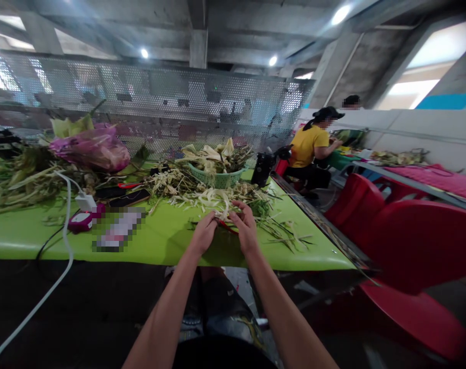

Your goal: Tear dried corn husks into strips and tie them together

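Note:
My left hand [205, 233] is closed at the near middle of the table, its fingertips on a pale plant strip [222, 213]. Close beside it, my right hand [245, 226] is also closed, with a thin curved red tool [228, 227] showing under its fingers. Whether the red part is a handle or a blade guard I cannot make out. Pale shreds and peelings [209, 197] lie just beyond my fingertips. Green and brown trimmings [288, 233] are scattered to the right of my hands.
A green basket [217, 178] of dried plant pieces stands behind the peelings. Leftward lie a phone [119, 230], a purple power strip [85, 219], a white cable [68, 236] and a pink plastic bag [92, 146]. A black flask [262, 169], red chairs [421, 241] and a seated person [311, 143] are rightward.

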A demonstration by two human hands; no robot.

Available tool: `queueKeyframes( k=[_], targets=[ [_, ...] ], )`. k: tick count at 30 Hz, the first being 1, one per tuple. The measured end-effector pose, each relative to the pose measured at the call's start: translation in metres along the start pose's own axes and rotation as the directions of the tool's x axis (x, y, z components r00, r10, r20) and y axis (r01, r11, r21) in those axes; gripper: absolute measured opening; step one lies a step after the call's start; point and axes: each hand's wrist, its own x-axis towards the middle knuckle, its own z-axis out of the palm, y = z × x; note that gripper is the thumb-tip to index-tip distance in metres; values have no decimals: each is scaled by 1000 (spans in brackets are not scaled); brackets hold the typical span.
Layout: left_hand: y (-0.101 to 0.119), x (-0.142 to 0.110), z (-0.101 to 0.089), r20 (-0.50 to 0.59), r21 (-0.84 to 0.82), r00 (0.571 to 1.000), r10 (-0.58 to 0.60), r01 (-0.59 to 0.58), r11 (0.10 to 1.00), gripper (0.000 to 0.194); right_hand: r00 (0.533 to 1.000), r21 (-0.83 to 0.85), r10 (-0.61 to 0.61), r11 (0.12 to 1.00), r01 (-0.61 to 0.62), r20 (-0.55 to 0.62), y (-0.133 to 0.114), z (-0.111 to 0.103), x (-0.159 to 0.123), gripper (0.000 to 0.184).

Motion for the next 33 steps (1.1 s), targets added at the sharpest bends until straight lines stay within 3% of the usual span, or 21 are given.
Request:
queueKeyframes(
  k=[5,12,17,22,25,33],
  targets=[
    [7,-2,-1,41,-6,999,26,-25,1000,16,991,114,107,987,-115,80,3,1,3,26],
    [5,-3,-1,92,-41,995,-27,31,999,18,997,97,68,993,-65,-23,4,0,4,24],
    [3,-2,-2,23,-113,997,-69,71,991,18,998,63,35,998,-31,-61,3,0,4,24],
    [3,-2,-3,-41,-224,986,-160,147,964,13,999,-8,21,1000,-21,30,-2,-1,-1,22],
    [5,-4,-3,-61,-284,986,-157,134,950,12,997,-105,-14,994,21,72,-2,-1,-2,20],
    [-2,-2,0,-174,-462,931,-320,210,862,13,997,-134,-67,989,60,-48,-4,-1,-2,22]
  ],
)
